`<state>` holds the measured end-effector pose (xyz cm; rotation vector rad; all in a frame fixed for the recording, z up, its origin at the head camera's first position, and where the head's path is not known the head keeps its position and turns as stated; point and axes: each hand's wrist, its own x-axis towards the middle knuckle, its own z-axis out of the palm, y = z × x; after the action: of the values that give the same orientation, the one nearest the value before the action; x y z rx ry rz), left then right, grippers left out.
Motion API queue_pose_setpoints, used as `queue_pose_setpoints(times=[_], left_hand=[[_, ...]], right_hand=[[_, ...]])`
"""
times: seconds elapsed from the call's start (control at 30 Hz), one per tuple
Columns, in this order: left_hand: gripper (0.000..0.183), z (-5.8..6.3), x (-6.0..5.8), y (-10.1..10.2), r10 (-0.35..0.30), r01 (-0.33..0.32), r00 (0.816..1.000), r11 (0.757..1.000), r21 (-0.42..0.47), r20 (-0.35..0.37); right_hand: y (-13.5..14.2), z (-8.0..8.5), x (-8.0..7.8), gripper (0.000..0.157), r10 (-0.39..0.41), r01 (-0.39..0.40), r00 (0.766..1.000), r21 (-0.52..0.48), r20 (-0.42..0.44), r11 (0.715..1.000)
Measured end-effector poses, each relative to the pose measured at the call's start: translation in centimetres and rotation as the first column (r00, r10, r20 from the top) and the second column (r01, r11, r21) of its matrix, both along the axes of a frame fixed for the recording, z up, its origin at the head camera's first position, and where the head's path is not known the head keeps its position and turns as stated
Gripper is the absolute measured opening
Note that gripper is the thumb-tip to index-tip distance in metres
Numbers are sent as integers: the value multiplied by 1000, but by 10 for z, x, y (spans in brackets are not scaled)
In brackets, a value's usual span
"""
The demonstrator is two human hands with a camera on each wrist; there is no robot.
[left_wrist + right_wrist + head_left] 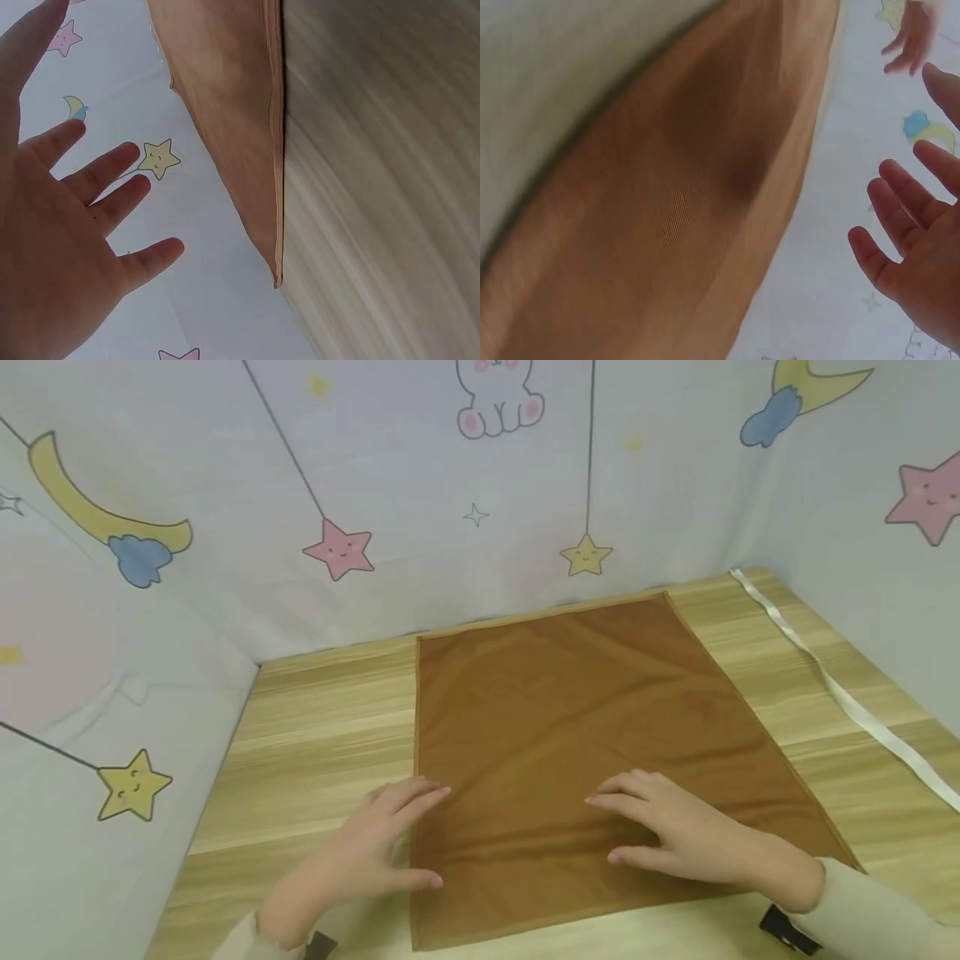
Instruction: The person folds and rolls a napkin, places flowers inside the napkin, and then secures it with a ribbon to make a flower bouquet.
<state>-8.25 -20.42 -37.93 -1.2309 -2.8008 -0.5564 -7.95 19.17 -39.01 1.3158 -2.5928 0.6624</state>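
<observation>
Brown cloth (555, 718) reaches the tabletop's (322, 735) back edge; left hand (365, 852) hovers over the cloth's left side, right hand (678, 828) over its right, fingers parted, both holding nothing.

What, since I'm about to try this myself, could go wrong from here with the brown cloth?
The brown cloth is creased, so pressing it now might set wrinkles in. Its far edge lies along the back edge of the table, so a push away could ruck it against the printed backdrop. Neither the left hand nor the right hand grips it, so a sweep might drag it askew.
</observation>
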Motion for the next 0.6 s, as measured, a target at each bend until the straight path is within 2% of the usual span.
queue_pose_setpoints(times=[0.17, 0.37, 0.5, 0.6], left_hand=[[87, -7, 13, 1, -22, 24, 999, 999, -43, 46], [79, -12, 23, 2, -13, 14, 1000, 998, -63, 21], [76, -17, 27, 3, -9, 15, 997, 996, -91, 71], [74, -22, 30, 5, -27, 40, 993, 994, -105, 117]], right_hand=[[-5, -9, 8, 50, 50, -51, 996, 20, 74, 999], [-4, -16, 12, 44, 86, -87, 990, 6, 108, 996], [-3, -20, 14, 44, 102, -103, 988, 4, 112, 995], [-3, -22, 15, 43, 111, -113, 986, 7, 122, 994]])
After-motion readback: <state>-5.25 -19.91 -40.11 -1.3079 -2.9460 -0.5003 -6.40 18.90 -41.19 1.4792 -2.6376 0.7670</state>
